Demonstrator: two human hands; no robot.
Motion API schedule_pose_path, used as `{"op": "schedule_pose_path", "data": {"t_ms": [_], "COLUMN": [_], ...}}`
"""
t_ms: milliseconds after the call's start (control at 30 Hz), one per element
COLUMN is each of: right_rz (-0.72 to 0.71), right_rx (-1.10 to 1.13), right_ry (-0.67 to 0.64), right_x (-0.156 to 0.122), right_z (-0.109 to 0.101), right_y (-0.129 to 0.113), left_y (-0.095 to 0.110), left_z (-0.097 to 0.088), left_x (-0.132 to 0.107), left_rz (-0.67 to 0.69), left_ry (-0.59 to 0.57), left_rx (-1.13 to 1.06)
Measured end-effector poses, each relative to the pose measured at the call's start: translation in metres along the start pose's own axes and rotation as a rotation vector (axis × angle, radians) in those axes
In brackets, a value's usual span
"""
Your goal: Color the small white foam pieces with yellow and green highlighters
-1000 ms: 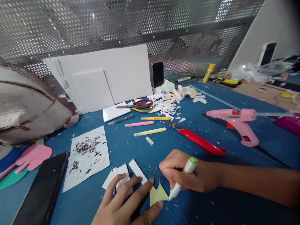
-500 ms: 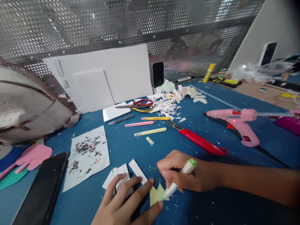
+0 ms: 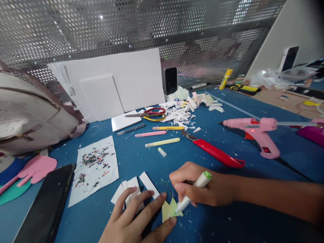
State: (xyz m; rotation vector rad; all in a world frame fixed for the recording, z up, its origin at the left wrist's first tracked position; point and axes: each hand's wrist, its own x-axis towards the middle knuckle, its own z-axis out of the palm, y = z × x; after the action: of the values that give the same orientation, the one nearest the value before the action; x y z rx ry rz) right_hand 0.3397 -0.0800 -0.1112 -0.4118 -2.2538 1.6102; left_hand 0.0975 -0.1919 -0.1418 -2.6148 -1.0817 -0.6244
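Note:
With my right hand (image 3: 199,185) I grip a white marker with a green end (image 3: 202,180), its tip touching a small yellow-green cut-out (image 3: 168,210) on the table. My left hand (image 3: 139,216) lies with its fingers spread; thumb and index finger rest at the cut-out's left and lower edges. White foam-board strips (image 3: 149,185) stick out beyond and under the other fingers. Ahead of my hands lie a small marker cap (image 3: 162,152), a pale yellow marker (image 3: 162,142), a pink marker (image 3: 150,133) and a yellow-orange marker (image 3: 168,128).
A red utility knife (image 3: 217,153) with its blade out and a pink glue gun (image 3: 253,128), its light on, lie to the right. Scissors (image 3: 152,114) and white scraps (image 3: 183,114) are farther back. At left are a bead-strewn sheet (image 3: 106,172) and a black phone (image 3: 45,206).
The marker tip has shifted slightly left across the cut-out with my right hand. My left hand stays in place.

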Motion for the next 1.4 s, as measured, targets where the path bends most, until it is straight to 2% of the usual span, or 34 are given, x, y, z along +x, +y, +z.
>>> {"op": "schedule_pose_path", "data": {"t_ms": [533,800,1000,1100,1400], "right_rz": [-0.019,-0.025,0.098,0.083,0.098], "right_rx": [-0.101,-0.097,-0.058,-0.044,-0.051], "right_ry": [-0.065,-0.034,0.093,0.054,0.065], "right_x": [-0.002,-0.002,0.000,0.000,-0.002], "right_z": [0.000,0.000,-0.001,-0.001,-0.001], "right_y": [0.009,0.004,-0.001,-0.001,-0.001], "left_y": [-0.001,-0.001,0.001,0.002,0.000], "left_z": [-0.001,0.000,0.002,0.003,0.002], "left_x": [0.000,-0.001,-0.001,0.000,-0.001], "left_rz": [0.005,0.015,-0.003,-0.006,0.003], "left_ry": [-0.008,0.001,0.017,0.030,0.011], "left_rx": [0.019,0.022,0.032,0.033,0.023]}}
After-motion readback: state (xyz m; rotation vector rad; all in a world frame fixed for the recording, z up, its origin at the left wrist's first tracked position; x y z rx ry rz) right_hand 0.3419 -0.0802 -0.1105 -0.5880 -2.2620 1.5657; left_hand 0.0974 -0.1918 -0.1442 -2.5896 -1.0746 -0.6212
